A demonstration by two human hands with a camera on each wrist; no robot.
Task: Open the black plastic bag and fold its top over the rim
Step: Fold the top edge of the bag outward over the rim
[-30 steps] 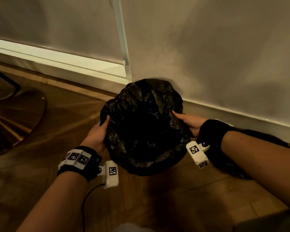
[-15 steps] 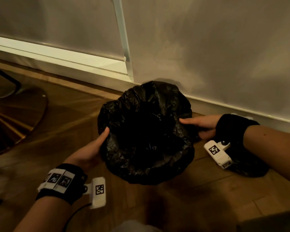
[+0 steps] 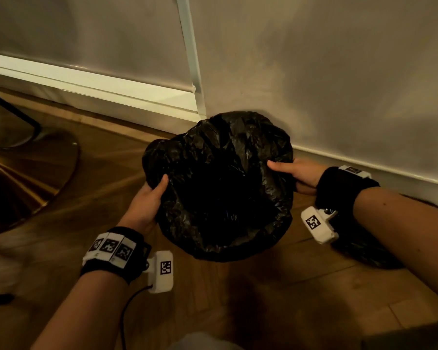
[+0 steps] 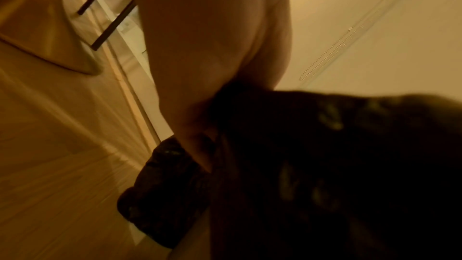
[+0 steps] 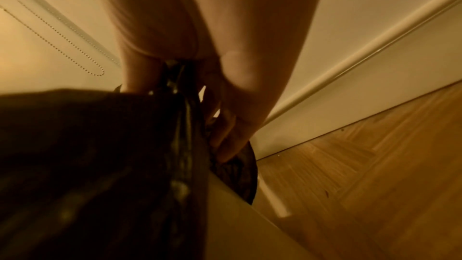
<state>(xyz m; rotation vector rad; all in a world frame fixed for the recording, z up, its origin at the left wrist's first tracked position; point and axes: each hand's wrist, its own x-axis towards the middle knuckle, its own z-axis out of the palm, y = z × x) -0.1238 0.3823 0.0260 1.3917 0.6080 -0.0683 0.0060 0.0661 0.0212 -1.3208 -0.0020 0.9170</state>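
Both hands have slid lower: the left hand (image 3: pixel 147 203) and right hand (image 3: pixel 297 174) pinch the black plastic bag (image 3: pixel 220 183) between them, its top now folded over the rim.

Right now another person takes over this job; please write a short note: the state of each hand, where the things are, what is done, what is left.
Left hand: grips the left edge of the black plastic bag, thumb on top.
Right hand: pinches the bag's right edge, thumb over the top, fingers curled outside.
The bag sits open on a light-walled bin on the wooden floor, against the wall.
Done: bag opened, its top draped over the rim on the sides that show.
Left: probably pull the fold down evenly; the far side cannot be judged.
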